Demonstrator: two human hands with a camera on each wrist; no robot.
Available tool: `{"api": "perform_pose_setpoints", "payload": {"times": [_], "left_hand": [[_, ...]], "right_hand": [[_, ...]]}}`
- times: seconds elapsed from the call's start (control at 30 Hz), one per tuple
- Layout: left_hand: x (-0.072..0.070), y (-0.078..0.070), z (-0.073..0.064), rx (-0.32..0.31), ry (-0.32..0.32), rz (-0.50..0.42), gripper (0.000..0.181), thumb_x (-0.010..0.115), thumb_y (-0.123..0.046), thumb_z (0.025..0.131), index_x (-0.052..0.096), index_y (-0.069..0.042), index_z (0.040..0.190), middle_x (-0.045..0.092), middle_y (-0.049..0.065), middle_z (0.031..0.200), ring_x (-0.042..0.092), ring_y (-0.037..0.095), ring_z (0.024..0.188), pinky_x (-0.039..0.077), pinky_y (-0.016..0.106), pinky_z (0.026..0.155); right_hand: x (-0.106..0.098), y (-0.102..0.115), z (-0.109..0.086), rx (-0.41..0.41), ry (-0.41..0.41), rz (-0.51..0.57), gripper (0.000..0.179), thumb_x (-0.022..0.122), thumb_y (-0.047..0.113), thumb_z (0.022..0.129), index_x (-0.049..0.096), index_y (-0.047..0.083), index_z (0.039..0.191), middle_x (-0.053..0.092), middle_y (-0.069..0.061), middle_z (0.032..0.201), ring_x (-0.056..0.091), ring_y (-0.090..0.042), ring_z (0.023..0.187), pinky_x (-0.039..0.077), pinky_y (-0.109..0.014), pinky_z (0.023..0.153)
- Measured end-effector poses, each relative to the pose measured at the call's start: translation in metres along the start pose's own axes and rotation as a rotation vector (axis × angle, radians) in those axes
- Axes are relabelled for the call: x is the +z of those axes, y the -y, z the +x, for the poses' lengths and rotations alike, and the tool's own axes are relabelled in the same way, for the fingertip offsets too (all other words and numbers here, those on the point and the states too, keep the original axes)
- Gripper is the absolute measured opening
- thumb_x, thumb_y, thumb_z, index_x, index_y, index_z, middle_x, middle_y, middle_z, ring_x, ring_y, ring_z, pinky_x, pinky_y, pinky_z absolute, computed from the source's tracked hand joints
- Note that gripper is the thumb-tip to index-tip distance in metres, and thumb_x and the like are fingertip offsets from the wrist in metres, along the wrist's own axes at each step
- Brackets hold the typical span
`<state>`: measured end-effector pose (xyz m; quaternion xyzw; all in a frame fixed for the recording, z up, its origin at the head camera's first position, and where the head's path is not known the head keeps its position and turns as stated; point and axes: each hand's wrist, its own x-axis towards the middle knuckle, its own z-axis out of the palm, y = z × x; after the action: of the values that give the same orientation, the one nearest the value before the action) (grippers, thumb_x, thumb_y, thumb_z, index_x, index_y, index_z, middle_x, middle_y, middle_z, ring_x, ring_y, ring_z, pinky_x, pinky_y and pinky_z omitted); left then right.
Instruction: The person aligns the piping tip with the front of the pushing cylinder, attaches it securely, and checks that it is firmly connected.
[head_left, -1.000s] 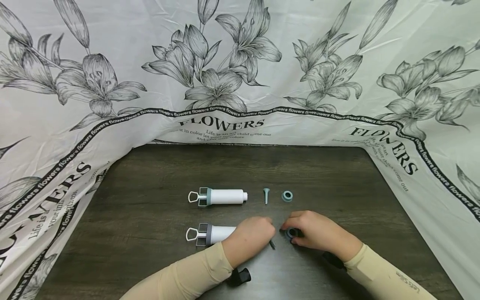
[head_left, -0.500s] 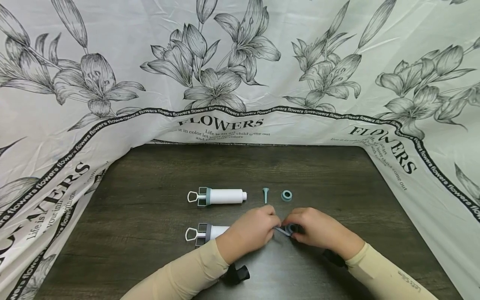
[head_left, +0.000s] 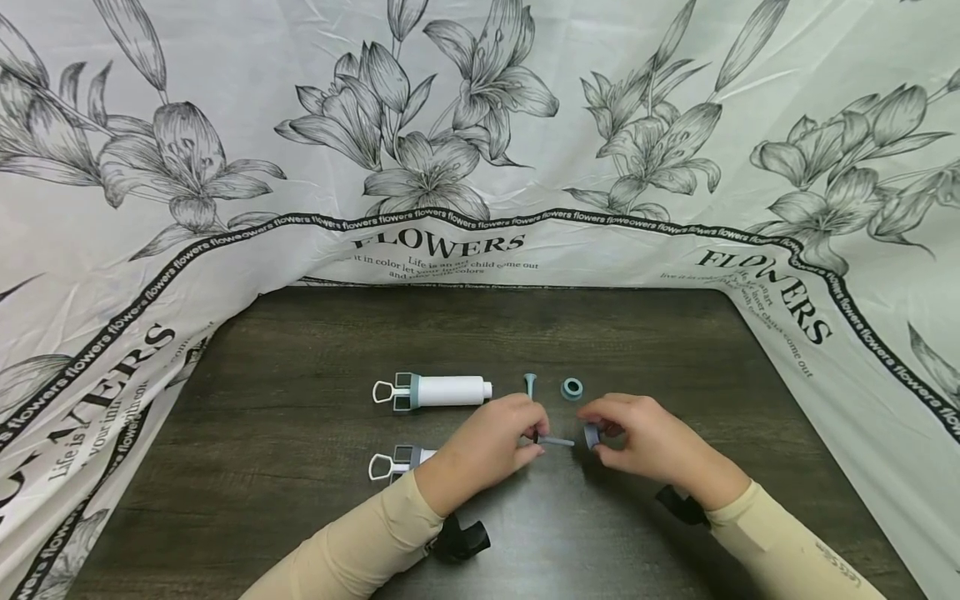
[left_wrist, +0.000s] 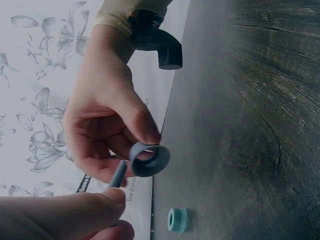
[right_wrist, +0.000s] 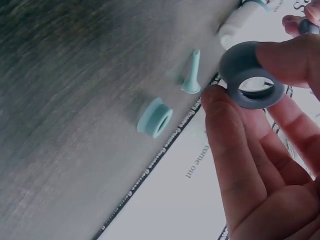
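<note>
My left hand point(head_left: 483, 450) pinches a slender grey nozzle point(head_left: 558, 441), its narrow end pointing right. Facing it, my right hand point(head_left: 656, 442) holds a grey ring-shaped cap point(head_left: 592, 436) between thumb and fingertips. In the left wrist view the nozzle's tip stands just beside the open cap point(left_wrist: 145, 169), a small gap between them. The right wrist view shows the hole through the cap point(right_wrist: 240, 60) and the thumb on its rim. A white syringe-like press with a grey collar point(head_left: 405, 458) lies partly hidden behind my left hand and forearm.
Farther back on the dark wooden table point(head_left: 300, 350) lies a second white press with a teal collar point(head_left: 450, 391). To its right are a teal nozzle point(head_left: 530, 384), partly covered by my left hand, and a teal ring cap point(head_left: 572, 388). A flower-printed cloth point(head_left: 450, 192) surrounds the table.
The left hand has picked up the grey nozzle and turned it to point right. The right hand has lifted the grey cap and tipped it on edge. Both hands have moved slightly away from the body.
</note>
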<state>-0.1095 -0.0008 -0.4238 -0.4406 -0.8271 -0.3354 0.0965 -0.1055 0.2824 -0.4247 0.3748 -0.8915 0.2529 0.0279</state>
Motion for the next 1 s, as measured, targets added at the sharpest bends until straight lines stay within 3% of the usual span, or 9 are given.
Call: {"api": "perform_pose_setpoints", "payload": {"times": [0.2,0.5,0.7,1.0], "left_hand": [[0.002,-0.001,0.001,-0.004,-0.024,-0.031,0.029,0.093,-0.002,0.08,0.068,-0.009,0.092,0.067,0.001,0.09,0.065,0.013,0.084,0.052,0.018,0.079],[0.01,-0.002,0.003,0.05,-0.062,0.004,0.027,0.093,-0.005,0.08,0.07,-0.01,0.092,0.069,-0.001,0.092,0.066,0.012,0.085,0.052,0.017,0.079],[0.014,-0.005,0.006,0.078,-0.041,0.026,0.026,0.092,-0.008,0.083,0.07,-0.011,0.095,0.067,-0.002,0.095,0.066,0.01,0.088,0.052,0.015,0.08],[0.016,-0.006,0.002,0.065,-0.019,0.013,0.024,0.091,-0.007,0.084,0.07,-0.01,0.096,0.068,0.0,0.095,0.068,0.01,0.088,0.051,0.015,0.08]], "right_hand": [[-0.005,0.004,0.0,0.064,0.004,0.09,0.052,0.087,0.002,0.083,0.062,0.015,0.126,0.071,0.004,0.109,0.072,-0.008,0.091,0.062,-0.029,0.077],[-0.004,0.01,0.001,0.047,-0.018,0.199,0.057,0.087,-0.003,0.081,0.057,0.013,0.127,0.07,0.004,0.107,0.073,-0.008,0.091,0.063,-0.03,0.078],[-0.003,0.013,0.001,0.036,-0.049,0.24,0.069,0.085,-0.01,0.078,0.052,0.008,0.136,0.069,0.004,0.106,0.074,-0.01,0.09,0.063,-0.032,0.077],[0.0,0.012,0.003,0.001,-0.022,0.26,0.07,0.085,-0.006,0.081,0.051,0.008,0.141,0.07,0.004,0.109,0.074,-0.009,0.093,0.063,-0.032,0.078]]}}
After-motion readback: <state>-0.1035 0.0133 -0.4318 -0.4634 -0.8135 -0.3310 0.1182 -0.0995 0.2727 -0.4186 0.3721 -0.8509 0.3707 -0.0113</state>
